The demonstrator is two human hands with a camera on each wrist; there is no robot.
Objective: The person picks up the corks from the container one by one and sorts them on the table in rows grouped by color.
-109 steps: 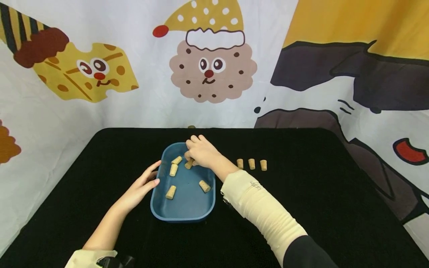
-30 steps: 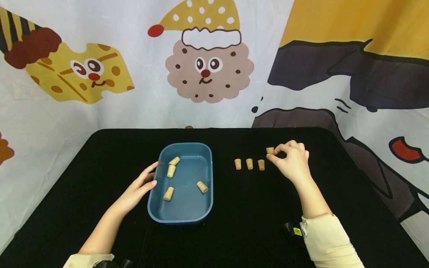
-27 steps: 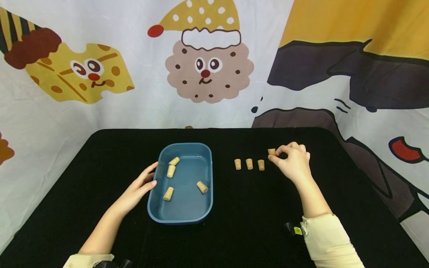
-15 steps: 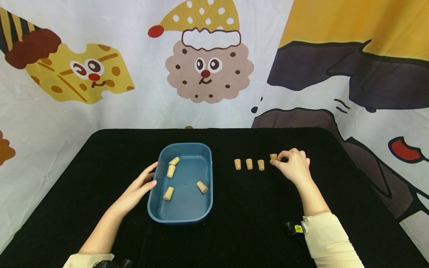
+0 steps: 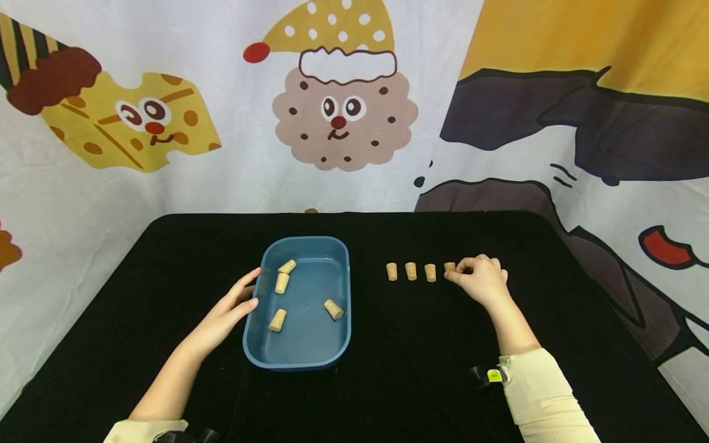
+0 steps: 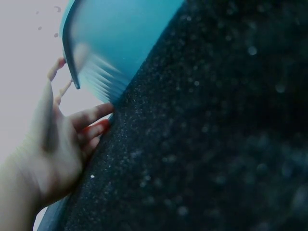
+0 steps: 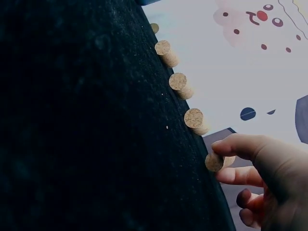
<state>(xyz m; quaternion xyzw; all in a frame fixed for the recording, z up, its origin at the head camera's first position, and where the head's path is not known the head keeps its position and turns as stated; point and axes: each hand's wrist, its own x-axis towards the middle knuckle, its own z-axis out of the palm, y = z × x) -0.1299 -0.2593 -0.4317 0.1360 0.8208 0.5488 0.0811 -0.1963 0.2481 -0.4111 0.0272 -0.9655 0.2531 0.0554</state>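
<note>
Drawn level since half a second ago with three small tan tapered corks (image 5: 411, 271), a fourth matching cork (image 5: 450, 266) ends their row, pinched between thumb and forefinger of the right hand (image 5: 484, 281). Nearest, behind both hands, are cream cuffed sleeves (image 5: 545, 391). Straight, relaxed fingers of the left hand (image 5: 226, 307) touch a blue round-cornered plastic tray (image 5: 307, 341) just to its right, four more tan corks (image 5: 282, 283) lying inside. Black cloth (image 5: 404, 357) spreads beneath both hands; well beyond them hangs a white cartoon-printed curtain (image 5: 238, 178).
</note>
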